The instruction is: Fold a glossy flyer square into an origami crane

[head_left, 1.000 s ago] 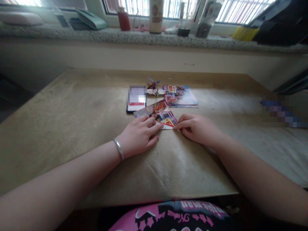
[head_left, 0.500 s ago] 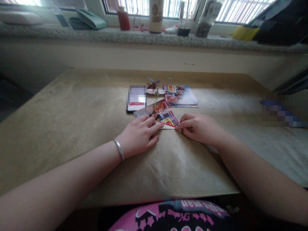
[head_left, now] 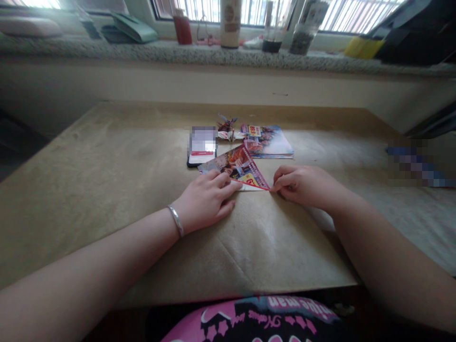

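A colourful printed sheet of paper [head_left: 238,167], folded into a triangle, lies on the brown paper-covered table [head_left: 107,161]. My left hand [head_left: 206,199], with a silver bangle on the wrist, lies flat on the sheet's near left part with fingers stretched out, pressing it down. My right hand [head_left: 302,185] has its fingers curled and pinches the sheet's right tip against the table.
A phone [head_left: 202,148] lies just behind the sheet. A folded paper crane [head_left: 227,128] and a stack of printed sheets [head_left: 267,141] sit further back. Bottles, jars and a green folder stand on the stone window sill [head_left: 213,56].
My right hand has slid to the right along the sheet's near edge, and the sheet's right tip now reaches further right. My left hand has stayed in place.
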The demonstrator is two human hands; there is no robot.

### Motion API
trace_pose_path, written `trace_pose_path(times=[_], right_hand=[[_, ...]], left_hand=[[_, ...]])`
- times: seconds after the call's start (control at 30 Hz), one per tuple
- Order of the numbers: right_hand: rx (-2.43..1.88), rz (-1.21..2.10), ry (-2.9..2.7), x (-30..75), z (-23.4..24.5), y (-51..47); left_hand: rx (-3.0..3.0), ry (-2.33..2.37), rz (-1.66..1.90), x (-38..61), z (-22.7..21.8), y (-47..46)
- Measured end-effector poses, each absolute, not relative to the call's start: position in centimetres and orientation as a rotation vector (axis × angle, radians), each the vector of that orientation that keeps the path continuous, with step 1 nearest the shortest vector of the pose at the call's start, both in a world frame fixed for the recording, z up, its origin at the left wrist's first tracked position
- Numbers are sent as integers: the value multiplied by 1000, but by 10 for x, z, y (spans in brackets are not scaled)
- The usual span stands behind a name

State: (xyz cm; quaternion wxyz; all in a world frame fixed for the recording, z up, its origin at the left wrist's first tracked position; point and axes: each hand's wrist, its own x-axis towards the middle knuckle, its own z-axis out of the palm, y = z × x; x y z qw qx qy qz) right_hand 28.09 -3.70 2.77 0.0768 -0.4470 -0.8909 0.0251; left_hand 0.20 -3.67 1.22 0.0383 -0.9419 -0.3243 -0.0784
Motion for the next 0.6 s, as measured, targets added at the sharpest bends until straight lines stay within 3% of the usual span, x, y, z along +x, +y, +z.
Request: trace_pose_path(times=[0.3, 0.6], right_hand=[[-1229, 222, -2567, 282, 21, -34], [-1067, 51, -2672, 265, 22, -39]], left_hand=[[-2895, -1010, -220, 2, 14, -37], [-2889, -1020, -235, 3, 13, -37]])
